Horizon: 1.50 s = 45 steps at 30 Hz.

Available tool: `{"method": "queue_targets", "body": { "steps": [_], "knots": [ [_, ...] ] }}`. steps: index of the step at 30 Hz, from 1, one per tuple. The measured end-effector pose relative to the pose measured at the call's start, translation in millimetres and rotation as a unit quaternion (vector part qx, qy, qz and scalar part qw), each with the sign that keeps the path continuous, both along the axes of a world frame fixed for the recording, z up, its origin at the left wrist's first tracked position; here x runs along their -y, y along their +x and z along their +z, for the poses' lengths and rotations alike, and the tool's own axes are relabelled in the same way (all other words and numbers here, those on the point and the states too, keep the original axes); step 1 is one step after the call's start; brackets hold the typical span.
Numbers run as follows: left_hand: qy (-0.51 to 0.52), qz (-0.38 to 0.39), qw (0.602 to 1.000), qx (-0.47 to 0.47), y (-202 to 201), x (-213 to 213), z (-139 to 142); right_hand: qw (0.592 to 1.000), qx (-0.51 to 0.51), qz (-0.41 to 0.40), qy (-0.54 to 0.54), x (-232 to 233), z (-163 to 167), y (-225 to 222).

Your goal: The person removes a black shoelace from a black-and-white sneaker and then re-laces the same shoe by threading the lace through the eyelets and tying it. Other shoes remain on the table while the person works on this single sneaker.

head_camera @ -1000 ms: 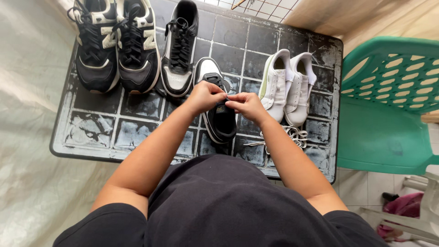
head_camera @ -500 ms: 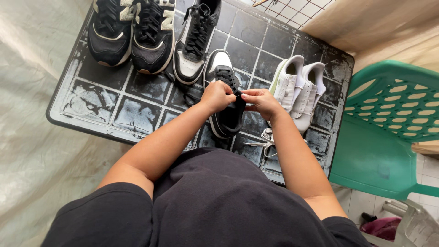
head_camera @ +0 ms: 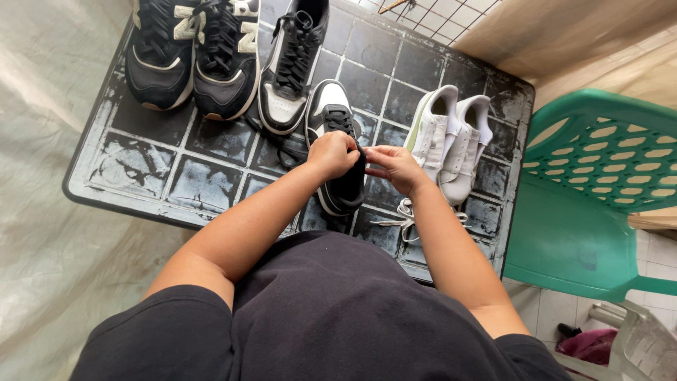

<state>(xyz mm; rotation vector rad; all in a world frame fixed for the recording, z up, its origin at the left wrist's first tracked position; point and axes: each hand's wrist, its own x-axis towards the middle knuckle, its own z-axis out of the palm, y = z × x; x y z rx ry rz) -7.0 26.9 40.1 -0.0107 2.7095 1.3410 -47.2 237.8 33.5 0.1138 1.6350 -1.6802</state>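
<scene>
Dark tiled table (head_camera: 211, 176) bears sneakers; left hand (head_camera: 333, 154) and right hand (head_camera: 395, 168), close together, pinch the black-and-white sneaker's (head_camera: 338, 141) laces.

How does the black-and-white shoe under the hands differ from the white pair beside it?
The black-and-white shoe is dark with black laces; the white pair is pale. Both hands, left and right, are on the black-and-white shoe; the white pair lies untouched, loose laces trailing. All rest on the dark tiled table.

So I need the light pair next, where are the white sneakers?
In the head view the white sneakers stand at the right of the tiled table, just right of the right hand, near the green chair.
</scene>
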Motion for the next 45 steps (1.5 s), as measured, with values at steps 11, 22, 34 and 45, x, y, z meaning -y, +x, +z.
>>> {"method": "queue_targets", "body": {
  "steps": [11,22,34,45],
  "knots": [
    [-0.071,-0.181,0.981,0.018,-50.6,23.4,0.8,0.985,0.056,-0.130,-0.095,-4.3,-20.4,14.4],
    [-0.003,-0.238,0.964,0.115,-71.3,41.7,-32.1,0.864,-0.056,-0.501,-0.015,-85.8,3.8,-18.4],
    [0.063,-0.194,0.965,0.164,-71.9,40.2,-31.8,0.639,-0.590,-0.285,0.403,-97.9,34.7,-32.3],
    [0.005,-0.054,0.993,-0.108,-21.0,59.0,-5.1,0.921,-0.299,0.106,0.226,17.2,-20.3,8.5]
  ]
}}
